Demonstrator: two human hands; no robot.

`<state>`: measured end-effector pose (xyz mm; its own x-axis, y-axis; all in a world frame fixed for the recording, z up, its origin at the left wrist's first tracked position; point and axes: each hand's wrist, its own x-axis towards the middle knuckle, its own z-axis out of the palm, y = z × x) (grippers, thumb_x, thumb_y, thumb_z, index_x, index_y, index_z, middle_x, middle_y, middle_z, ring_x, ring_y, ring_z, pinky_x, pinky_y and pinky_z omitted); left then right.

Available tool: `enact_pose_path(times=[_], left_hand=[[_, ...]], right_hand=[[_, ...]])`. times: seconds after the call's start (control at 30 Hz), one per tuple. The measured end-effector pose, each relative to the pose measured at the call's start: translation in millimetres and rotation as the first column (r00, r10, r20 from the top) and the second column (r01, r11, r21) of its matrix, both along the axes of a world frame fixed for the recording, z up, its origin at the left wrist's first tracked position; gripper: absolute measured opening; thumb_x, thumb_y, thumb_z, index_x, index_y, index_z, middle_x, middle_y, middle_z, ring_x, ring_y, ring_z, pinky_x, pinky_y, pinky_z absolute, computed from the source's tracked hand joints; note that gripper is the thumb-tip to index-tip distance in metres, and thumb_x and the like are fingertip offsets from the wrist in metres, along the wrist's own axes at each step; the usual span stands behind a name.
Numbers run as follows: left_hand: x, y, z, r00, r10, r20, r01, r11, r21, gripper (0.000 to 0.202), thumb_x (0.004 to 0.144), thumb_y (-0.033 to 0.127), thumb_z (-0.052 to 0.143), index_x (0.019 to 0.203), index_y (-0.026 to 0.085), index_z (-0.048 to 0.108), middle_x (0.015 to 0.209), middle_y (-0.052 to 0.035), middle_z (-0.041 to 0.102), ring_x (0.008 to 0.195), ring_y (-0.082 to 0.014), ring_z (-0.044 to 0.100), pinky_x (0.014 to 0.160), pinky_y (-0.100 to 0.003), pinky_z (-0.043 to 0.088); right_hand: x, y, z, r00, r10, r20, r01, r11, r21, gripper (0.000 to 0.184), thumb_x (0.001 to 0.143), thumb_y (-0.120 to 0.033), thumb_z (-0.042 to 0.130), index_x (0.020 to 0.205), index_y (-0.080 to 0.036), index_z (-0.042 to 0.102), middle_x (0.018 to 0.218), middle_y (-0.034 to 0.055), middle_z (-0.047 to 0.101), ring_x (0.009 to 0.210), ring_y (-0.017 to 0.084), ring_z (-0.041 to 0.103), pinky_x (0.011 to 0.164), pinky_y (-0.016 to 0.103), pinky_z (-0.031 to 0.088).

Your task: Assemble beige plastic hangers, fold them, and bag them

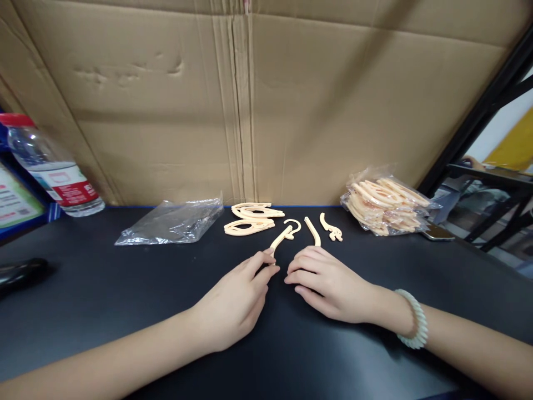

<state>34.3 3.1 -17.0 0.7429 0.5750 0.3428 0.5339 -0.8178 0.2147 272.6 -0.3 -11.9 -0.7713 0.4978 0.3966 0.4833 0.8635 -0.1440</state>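
Observation:
On the black table (104, 300) lie several cream plastic pieces. My left hand (235, 303) rests palm down, fingers loosely curled, its fingertips touching the end of a hooked piece (285, 233). My right hand (327, 283) lies beside it, fingers curled together, its knuckles just below a curved strip (312, 230). A small wavy piece (331, 228) lies to the right of the strip. Oval looped pieces (250, 219) are stacked further back. What, if anything, sits under either palm is hidden.
An empty clear plastic bag (172, 222) lies at the back left. A clear bag full of cream pieces (385, 205) sits at the back right. A cardboard wall (258, 100) closes the back. A water bottle (52, 169) lies far left, a black object (20, 272) at the left edge.

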Motion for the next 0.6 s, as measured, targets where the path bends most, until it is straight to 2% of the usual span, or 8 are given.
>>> enact_pose_path(times=[0.1, 0.23, 0.4, 0.5, 0.6], left_hand=[[1.0, -2.2, 3.7, 0.999, -0.001, -0.034, 0.000, 1.000, -0.012, 0.036, 0.090, 0.011, 0.039, 0.123, 0.012, 0.054, 0.123, -0.0142, 0.053, 0.107, -0.0240, 0.061, 0.093, -0.040, 0.055], [2.2, -5.1, 5.2, 0.999, 0.009, -0.035, -0.007, 0.999, 0.050, 0.035, 0.089, 0.014, 0.042, 0.120, 0.011, 0.057, 0.119, -0.0151, 0.058, 0.103, -0.0252, 0.063, 0.091, -0.042, 0.056], [2.1, -5.5, 0.1, 1.000, 0.019, -0.008, -0.018, 0.994, 0.112, 0.033, 0.089, 0.016, 0.044, 0.118, 0.009, 0.058, 0.124, -0.0172, 0.061, 0.111, -0.0272, 0.062, 0.095, -0.043, 0.054], [2.0, -2.9, -0.9, 0.999, 0.035, -0.023, -0.033, 0.997, 0.075, 0.034, 0.089, 0.018, 0.044, 0.118, 0.010, 0.059, 0.131, -0.0174, 0.059, 0.119, -0.0277, 0.058, 0.099, -0.045, 0.052], [2.0, 0.2, 0.1, 0.996, 0.054, -0.065, -0.053, 0.998, 0.017, 0.037, 0.089, 0.019, 0.045, 0.123, 0.012, 0.056, 0.140, -0.0174, 0.052, 0.131, -0.0298, 0.048, 0.104, -0.049, 0.047]], right_hand=[[0.2, 0.2, 0.0, 1.000, -0.004, 0.000, 0.004, 1.000, -0.005, 0.020, 0.092, -0.013, 0.050, 0.108, -0.017, 0.062, 0.102, 0.0083, 0.062, 0.098, 0.021, 0.054, 0.092, 0.041, 0.045], [0.2, 0.5, -0.2, 1.000, -0.004, 0.004, 0.004, 1.000, -0.016, 0.020, 0.092, -0.013, 0.051, 0.108, -0.017, 0.062, 0.103, 0.0083, 0.061, 0.098, 0.021, 0.054, 0.092, 0.040, 0.045], [-0.3, 0.2, 0.2, 1.000, -0.002, 0.001, 0.002, 1.000, -0.017, 0.020, 0.092, -0.014, 0.050, 0.108, -0.018, 0.061, 0.103, 0.0076, 0.061, 0.098, 0.021, 0.054, 0.093, 0.040, 0.045], [-0.4, 0.1, 0.0, 1.000, -0.001, -0.006, 0.001, 1.000, -0.020, 0.020, 0.093, -0.014, 0.049, 0.108, -0.018, 0.061, 0.103, 0.0077, 0.061, 0.098, 0.021, 0.054, 0.092, 0.041, 0.045], [-0.1, 0.3, -0.4, 1.000, -0.001, -0.008, 0.000, 1.000, -0.027, 0.020, 0.093, -0.014, 0.049, 0.108, -0.018, 0.062, 0.102, 0.0080, 0.061, 0.098, 0.021, 0.053, 0.093, 0.041, 0.044]])
